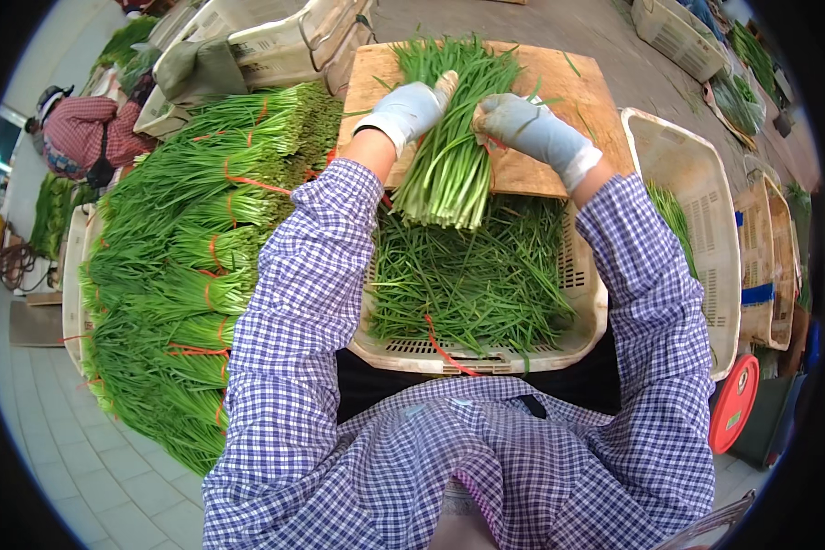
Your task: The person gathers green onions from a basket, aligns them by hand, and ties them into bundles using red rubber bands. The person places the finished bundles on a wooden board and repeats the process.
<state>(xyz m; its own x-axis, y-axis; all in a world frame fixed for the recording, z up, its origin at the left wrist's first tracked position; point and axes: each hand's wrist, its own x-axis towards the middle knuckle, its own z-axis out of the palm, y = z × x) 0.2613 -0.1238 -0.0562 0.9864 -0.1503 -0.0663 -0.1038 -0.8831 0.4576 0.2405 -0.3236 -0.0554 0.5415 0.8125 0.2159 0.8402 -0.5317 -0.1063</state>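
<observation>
A bunch of garlic chives (pixel 454 172) lies on a wooden board (pixel 557 69), its pale cut ends overhanging the near edge. My left hand (pixel 409 110), in a worn pale-blue glove, grips the bunch from the left, thumb on top. At the bunch's right side, my gloved right hand (pixel 533 130) is curled closed around a red-and-white strip (pixel 493 143), which shows below the fingers; the fingertips are hidden. Below the board, a white plastic crate (pixel 454 364) holds loose green leaves (pixel 467 275). A red tie (pixel 443 347) hangs over its front rim.
Stacked chive bunches with red ties (pixel 206 247) fill the left side. At right stand a tall white crate (pixel 718 275), more crates (pixel 773 275) and a red round lid (pixel 734 404). Further crates (pixel 268 55) stand behind. A person (pixel 86 134) in checked clothing is at far left.
</observation>
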